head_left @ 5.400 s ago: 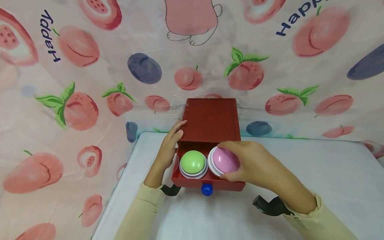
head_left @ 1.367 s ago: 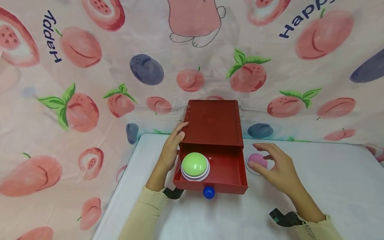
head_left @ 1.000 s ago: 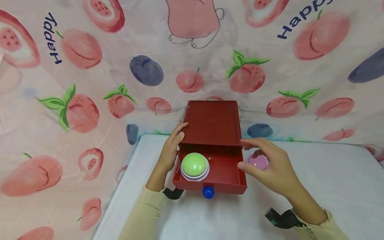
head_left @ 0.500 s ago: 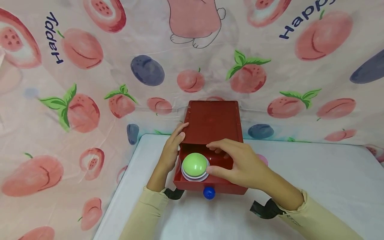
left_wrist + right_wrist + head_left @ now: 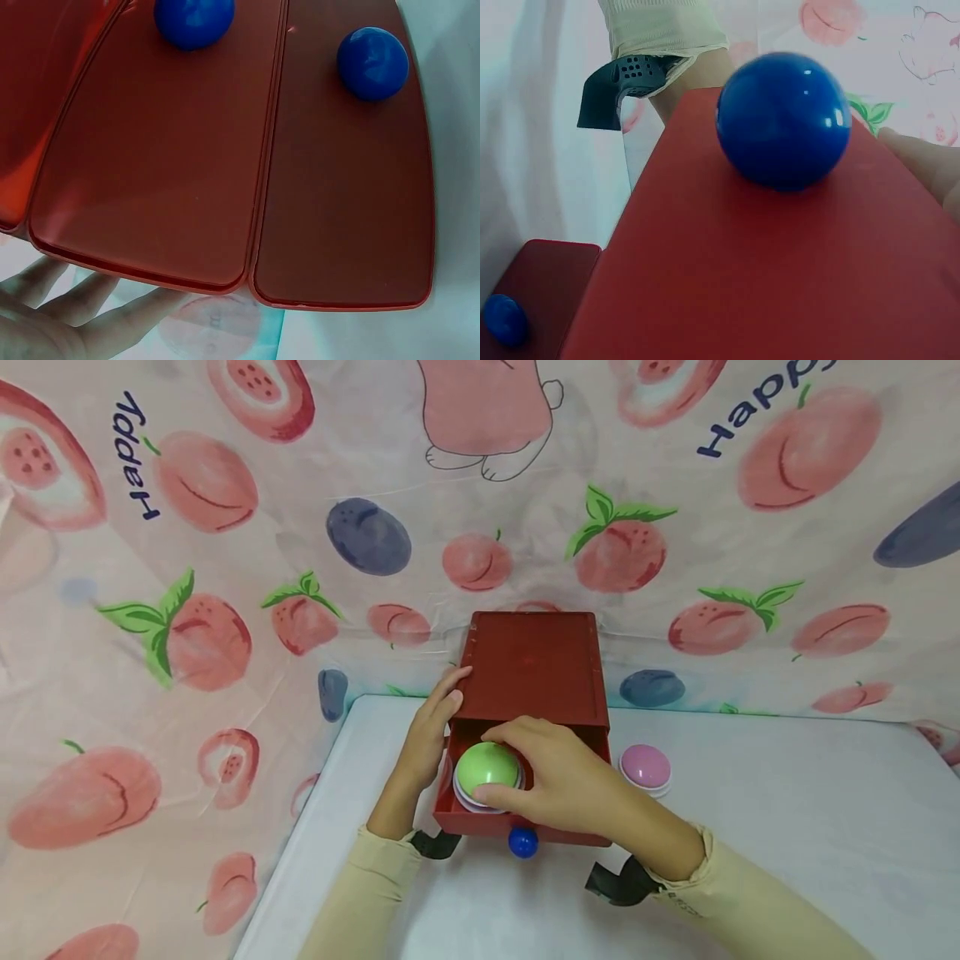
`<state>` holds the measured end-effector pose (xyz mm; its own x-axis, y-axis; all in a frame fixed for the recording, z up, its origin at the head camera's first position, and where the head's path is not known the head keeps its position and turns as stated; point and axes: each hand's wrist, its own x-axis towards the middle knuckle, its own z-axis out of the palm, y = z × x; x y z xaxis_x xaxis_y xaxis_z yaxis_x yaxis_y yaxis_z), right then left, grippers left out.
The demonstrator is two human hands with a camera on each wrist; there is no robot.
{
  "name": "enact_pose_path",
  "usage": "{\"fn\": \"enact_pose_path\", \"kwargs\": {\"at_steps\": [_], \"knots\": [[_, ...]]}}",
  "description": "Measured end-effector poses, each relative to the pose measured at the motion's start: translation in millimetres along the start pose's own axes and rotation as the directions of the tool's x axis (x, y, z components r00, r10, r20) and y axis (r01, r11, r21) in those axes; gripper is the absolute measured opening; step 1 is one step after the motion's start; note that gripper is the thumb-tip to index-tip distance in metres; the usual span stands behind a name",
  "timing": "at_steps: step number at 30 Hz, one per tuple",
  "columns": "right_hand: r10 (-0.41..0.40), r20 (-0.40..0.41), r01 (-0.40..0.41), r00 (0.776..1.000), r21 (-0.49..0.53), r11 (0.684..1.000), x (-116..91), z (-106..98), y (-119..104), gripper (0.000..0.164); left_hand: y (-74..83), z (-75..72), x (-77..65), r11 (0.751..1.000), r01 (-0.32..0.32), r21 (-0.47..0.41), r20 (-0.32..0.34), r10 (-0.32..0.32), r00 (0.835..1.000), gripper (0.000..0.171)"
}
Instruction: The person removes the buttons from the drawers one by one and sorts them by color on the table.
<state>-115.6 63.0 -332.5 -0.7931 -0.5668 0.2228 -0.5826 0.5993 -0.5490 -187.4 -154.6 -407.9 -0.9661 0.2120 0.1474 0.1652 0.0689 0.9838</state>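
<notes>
In the head view, a red drawer cabinet (image 5: 530,672) stands with its top drawer (image 5: 450,822) pulled out. Inside, at the left, sits a green domed push button (image 5: 480,764) on a white base. My right hand (image 5: 573,781) reaches over the drawer and grips this button, thumb on the near side and fingers on the far side. My left hand (image 5: 423,735) rests its extended fingers along the cabinet's left side; these fingers (image 5: 124,319) also show in the left wrist view. A pink domed push button (image 5: 645,766) stands on the table, right of the drawer.
A blue knob (image 5: 522,842) sticks out from the drawer front. Lower drawer fronts (image 5: 345,202), one bearing another blue knob (image 5: 373,64), show in the left wrist view. The white table (image 5: 787,810) extends rightward, and a fruit-print cloth (image 5: 525,543) hangs behind.
My right hand lifted the pink button out of the drawer, set it on the table at the right, let go, then moved left to the green button. My left hand stayed put.
</notes>
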Motion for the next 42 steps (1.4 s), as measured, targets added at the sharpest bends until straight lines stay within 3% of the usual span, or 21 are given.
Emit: {"fn": "enact_pose_path", "kwargs": {"at_steps": [11,21,26,32,42], "knots": [[-0.005,0.108,0.001,0.994,0.04,0.999,8.2,6.1,10.4,0.061,-1.1,-0.3,0.6,1.0,-0.003,-0.001,0.002,0.003,1.0,0.044],[-0.011,0.198,0.013,0.98,-0.01,1.0,14.1,12.1,16.5,0.079,0.9,1.6,-0.8,1.0,-0.024,-0.008,-0.007,0.024,1.0,0.045],[0.004,0.196,0.005,0.981,-0.042,0.999,14.6,14.4,14.8,0.085,1.3,1.9,-1.4,0.999,-0.043,-0.003,-0.011,0.043,0.999,0.046],[0.023,0.157,-0.015,0.987,-0.053,0.998,12.2,13.4,10.7,0.072,2.0,2.2,-2.7,0.998,-0.051,-0.024,-0.005,0.051,0.999,0.048],[0.011,0.063,-0.006,0.998,-0.075,0.997,5.0,-0.2,6.5,0.062,2.8,1.4,-2.4,0.999,-0.002,-0.034,-0.011,0.002,1.0,0.046]]}}
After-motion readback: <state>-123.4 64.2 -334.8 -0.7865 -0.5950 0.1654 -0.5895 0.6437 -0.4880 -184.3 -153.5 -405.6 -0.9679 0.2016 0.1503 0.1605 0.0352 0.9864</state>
